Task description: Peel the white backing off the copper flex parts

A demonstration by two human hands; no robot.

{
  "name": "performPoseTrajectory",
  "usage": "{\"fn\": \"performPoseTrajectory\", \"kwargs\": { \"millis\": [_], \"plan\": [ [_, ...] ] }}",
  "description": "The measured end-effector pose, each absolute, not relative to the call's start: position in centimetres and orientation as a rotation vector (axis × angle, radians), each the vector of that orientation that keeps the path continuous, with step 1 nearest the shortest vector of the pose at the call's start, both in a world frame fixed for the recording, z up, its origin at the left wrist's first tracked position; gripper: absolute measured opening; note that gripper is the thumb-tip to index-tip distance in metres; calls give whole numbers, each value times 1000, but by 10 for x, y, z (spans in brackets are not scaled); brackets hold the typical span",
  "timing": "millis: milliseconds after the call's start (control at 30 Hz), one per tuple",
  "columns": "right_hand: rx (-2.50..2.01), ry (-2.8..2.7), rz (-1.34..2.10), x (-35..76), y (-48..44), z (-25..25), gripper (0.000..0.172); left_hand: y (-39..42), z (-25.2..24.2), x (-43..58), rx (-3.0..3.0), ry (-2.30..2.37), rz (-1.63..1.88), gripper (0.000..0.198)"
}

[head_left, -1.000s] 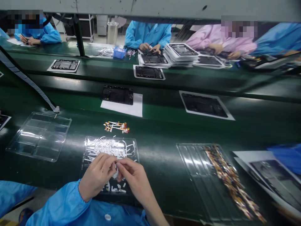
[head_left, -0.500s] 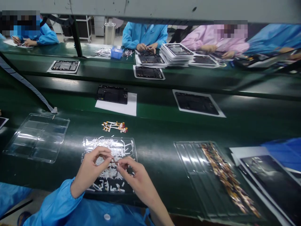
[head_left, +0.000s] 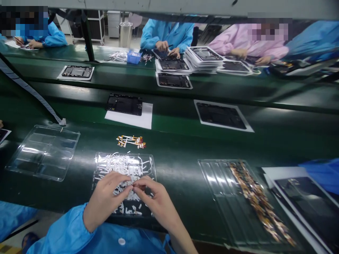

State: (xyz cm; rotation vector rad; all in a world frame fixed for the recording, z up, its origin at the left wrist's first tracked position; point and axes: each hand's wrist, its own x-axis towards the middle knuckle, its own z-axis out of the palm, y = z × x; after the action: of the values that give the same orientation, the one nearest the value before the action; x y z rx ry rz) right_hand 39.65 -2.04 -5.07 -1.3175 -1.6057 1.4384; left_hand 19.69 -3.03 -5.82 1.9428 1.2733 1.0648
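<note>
Over the clear tray [head_left: 98, 175], the left hand [head_left: 106, 199] and right hand [head_left: 156, 201] are pinching one white strip [head_left: 131, 183].
Fingertips, apart half a second ago, are now meeting.

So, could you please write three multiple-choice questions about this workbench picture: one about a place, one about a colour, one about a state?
1. Where does the small bundle of orange and white parts lie?
A. On the green surface beyond the tray of white strips
B. Inside the clear tray on the left
C. On the white sheet under the dark panel

2. What colour is the sleeve at the left hand?
A. Pink
B. Blue
C. White

3. What state is the clear tray on the left in?
A. Full of white strips
B. Stacked with dark panels
C. Holding no visible parts

Answers:
1 A, the bundle sits on the bare green surface just past the tray of white strips.
2 B, the cuff is blue.
3 C, its compartments show only reflections.
</note>
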Motion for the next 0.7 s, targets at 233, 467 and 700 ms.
{"fn": "performPoseTrajectory", "kwargs": {
  "millis": [233,467,700],
  "plan": [
    [-1301,-1700,1386,389,-21,-48,17,-32,-60,201,2072,1223,1028,16],
    [-1308,-1691,1283,419,-27,-27,15,-23,-80,188,2160,1370,952,20],
    [-1356,-1763,1004,459,-27,-1,38,-16,-79,176,2018,1310,877,25]
  ]
}}
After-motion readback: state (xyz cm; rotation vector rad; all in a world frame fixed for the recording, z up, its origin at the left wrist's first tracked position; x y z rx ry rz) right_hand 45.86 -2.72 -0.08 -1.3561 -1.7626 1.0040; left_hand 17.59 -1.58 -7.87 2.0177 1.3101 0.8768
